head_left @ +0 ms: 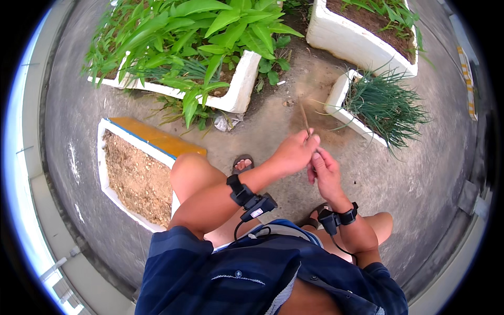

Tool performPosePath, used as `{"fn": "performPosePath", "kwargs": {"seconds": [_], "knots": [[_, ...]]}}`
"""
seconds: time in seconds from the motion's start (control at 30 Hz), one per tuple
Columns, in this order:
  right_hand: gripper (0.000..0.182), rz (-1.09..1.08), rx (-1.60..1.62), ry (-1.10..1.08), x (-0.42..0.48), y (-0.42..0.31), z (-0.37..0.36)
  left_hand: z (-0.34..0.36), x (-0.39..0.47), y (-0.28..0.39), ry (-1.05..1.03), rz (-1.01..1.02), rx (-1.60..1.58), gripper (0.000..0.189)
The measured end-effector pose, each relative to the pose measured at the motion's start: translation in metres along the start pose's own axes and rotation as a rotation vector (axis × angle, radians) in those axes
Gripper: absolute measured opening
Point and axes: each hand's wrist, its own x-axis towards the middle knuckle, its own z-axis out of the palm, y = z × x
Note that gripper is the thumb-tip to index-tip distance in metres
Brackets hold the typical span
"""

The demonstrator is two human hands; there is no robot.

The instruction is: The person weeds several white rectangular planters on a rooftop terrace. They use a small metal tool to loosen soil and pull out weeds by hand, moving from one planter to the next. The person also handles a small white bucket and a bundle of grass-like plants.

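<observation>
My left hand (295,152) pinches a thin brown stick (304,117) between thumb and fingers; the stick points up and away over the concrete. Just right of it, touching or almost touching, my right hand (326,169) has its thumb and bent fingers together near the lower end of the stick. Whether it grips that end is hidden. Past my hands to the right stands a white foam box (338,93) full of thin green onion-like leaves (388,106). A larger white foam planter (241,84) with broad-leaved green plants (224,31) stands at the upper left.
A white foam box of dry, brown crumbly material (138,177) is close to my left knee, beside a yellow-orange panel (157,136). Another white planter (358,45) with soil stands at the upper right. Crumpled plastic (226,121) lies by the left planter. Sandals are on my feet.
</observation>
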Motion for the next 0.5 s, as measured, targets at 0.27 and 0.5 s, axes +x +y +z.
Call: {"fn": "performPosePath", "kwargs": {"seconds": [0.27,0.5], "knots": [[0.025,-0.359,-0.858,-0.125,0.109,0.099,0.02,-0.031,-0.108,0.042,-0.03,0.205,0.734,0.028],[0.031,-0.343,-1.321,-0.315,0.198,0.107,0.135,-0.039,-0.145,0.008,0.252,0.18,0.541,0.026]]}}
